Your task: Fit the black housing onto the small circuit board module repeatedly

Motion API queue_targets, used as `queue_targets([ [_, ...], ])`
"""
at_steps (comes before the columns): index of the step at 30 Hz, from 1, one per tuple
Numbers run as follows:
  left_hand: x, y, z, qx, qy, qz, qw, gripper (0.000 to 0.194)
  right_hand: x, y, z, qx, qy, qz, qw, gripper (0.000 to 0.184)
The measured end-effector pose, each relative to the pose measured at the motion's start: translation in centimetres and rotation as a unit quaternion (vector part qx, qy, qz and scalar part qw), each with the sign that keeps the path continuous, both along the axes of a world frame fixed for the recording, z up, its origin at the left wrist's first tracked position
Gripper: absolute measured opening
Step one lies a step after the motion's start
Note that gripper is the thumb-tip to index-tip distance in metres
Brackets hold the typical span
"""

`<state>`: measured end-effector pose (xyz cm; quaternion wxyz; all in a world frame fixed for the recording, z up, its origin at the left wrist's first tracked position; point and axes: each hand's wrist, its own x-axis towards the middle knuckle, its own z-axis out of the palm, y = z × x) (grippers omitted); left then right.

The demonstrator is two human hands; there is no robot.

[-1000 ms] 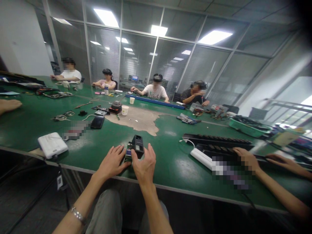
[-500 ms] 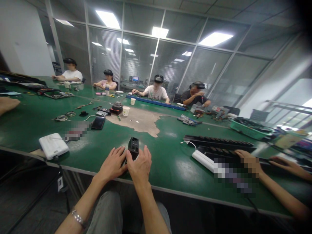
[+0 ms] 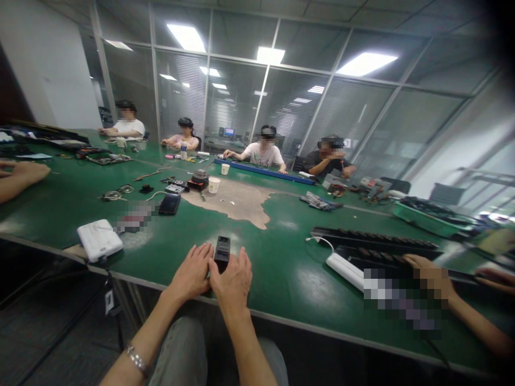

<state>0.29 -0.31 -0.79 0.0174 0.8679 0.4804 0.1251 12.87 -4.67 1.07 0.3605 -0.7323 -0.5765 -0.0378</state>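
In the head view, a small black oblong block (image 3: 222,252) with slots in its top face is at the near edge of the green table (image 3: 281,279). My right hand (image 3: 233,276) has its thumb at the block's near left corner and its fingers along the right side, closed around it. On the left, my left hand (image 3: 193,271) rests with fingers stretched out, their tips against or close beside the block. The left thumb and the block's lower part are hidden.
Left of me are a white box-shaped device (image 3: 100,239) and a black phone (image 3: 169,203). Paper cups (image 3: 214,185) stand farther back. To the right, a white power strip (image 3: 348,271) lies near a co-worker's hand (image 3: 430,276) and long black rails (image 3: 374,237). Several people sit opposite.
The view has shifted slightly, so the scene sits farther right. The block's far end has come down and its top face now shows at a different tilt. Both hands stay around it.
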Motion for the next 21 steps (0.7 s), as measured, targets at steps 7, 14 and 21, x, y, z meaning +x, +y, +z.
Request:
queue_targets([
  [7,-0.2,-0.2,0.1,-0.008,0.001,-0.010,1.000,0.073,0.3,0.9,-2.1,0.081,0.015,0.012,0.997,0.092],
  [14,0.0,-0.1,0.2,-0.002,-0.010,-0.015,1.000,0.070,0.6,1.0,-3.1,0.105,0.007,0.026,0.994,0.089],
  [21,0.1,-0.2,0.6,-0.006,-0.012,-0.016,1.000,0.075,0.7,0.7,-2.8,0.083,0.008,0.025,0.996,0.063],
])
